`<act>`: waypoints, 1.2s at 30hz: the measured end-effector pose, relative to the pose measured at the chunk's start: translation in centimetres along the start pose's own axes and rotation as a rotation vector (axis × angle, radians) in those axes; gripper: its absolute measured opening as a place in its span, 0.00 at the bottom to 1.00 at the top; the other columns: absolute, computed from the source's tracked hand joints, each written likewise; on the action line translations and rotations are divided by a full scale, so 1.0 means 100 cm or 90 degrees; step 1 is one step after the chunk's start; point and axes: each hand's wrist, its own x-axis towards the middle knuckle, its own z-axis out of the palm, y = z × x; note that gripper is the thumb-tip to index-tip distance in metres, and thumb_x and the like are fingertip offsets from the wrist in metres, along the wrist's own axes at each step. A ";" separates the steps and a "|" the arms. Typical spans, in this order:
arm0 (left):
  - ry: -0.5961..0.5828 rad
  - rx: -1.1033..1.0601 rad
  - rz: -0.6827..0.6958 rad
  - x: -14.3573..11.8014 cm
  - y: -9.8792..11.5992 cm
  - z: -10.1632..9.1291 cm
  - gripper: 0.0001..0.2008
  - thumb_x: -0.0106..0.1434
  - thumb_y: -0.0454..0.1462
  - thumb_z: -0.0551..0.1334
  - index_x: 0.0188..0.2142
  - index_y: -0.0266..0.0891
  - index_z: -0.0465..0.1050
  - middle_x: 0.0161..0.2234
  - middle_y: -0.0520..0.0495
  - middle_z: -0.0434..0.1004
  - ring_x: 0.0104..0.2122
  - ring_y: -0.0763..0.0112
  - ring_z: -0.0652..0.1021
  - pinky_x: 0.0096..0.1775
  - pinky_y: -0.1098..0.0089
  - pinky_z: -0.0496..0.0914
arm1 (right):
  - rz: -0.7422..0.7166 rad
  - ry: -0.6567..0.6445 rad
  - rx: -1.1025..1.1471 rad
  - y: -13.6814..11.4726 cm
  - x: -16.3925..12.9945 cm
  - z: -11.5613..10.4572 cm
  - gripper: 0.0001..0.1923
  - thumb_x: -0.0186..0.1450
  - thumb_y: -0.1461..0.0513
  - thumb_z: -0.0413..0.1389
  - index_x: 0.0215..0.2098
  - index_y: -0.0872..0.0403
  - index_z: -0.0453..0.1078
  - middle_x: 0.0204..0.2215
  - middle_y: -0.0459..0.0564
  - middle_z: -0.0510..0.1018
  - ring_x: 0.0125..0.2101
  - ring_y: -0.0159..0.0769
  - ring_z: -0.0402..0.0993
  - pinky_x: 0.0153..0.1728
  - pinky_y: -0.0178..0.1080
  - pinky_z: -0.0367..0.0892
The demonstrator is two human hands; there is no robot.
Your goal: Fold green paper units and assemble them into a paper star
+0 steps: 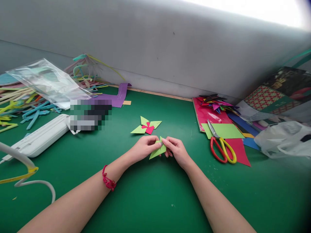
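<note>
Both hands meet over the green table mat (150, 194), pinching a small folded piece of light green paper (158, 150). My left hand (144, 147) holds its left side, and a red bracelet sits on that wrist. My right hand (177, 150) grips the paper's upper right edge with fingertips. Just beyond the hands lies a finished paper star (146, 126), light green with a pink centre, flat on the mat.
Scissors (221, 145) with red and yellow handles lie on coloured paper sheets (225, 131) at right, beside a pile of folded stars (216, 103) and a plastic bag (284, 139). At left are a white device (39, 137), a clear bag (46, 81) and coloured strips (29, 106).
</note>
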 end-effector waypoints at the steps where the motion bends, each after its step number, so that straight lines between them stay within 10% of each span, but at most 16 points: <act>1: 0.013 0.005 0.004 0.000 0.000 0.000 0.12 0.59 0.43 0.56 0.26 0.37 0.65 0.25 0.51 0.73 0.26 0.70 0.75 0.28 0.72 0.67 | -0.003 -0.005 -0.003 0.000 0.000 0.000 0.18 0.62 0.53 0.50 0.19 0.54 0.60 0.11 0.40 0.65 0.12 0.24 0.56 0.15 0.30 0.49; 9: 0.124 0.063 0.055 0.004 -0.001 -0.005 0.12 0.59 0.42 0.56 0.24 0.36 0.65 0.22 0.54 0.69 0.25 0.73 0.72 0.29 0.73 0.65 | -0.009 -0.050 0.007 -0.004 -0.001 0.002 0.14 0.61 0.54 0.52 0.24 0.55 0.65 0.14 0.41 0.68 0.14 0.24 0.60 0.16 0.30 0.52; 36: -0.057 -0.024 -0.012 0.005 -0.008 -0.001 0.13 0.59 0.45 0.57 0.33 0.36 0.68 0.22 0.49 0.75 0.24 0.72 0.75 0.29 0.72 0.68 | -0.057 0.169 0.082 0.008 0.004 0.000 0.17 0.61 0.54 0.51 0.20 0.54 0.60 0.11 0.39 0.63 0.12 0.23 0.53 0.14 0.30 0.51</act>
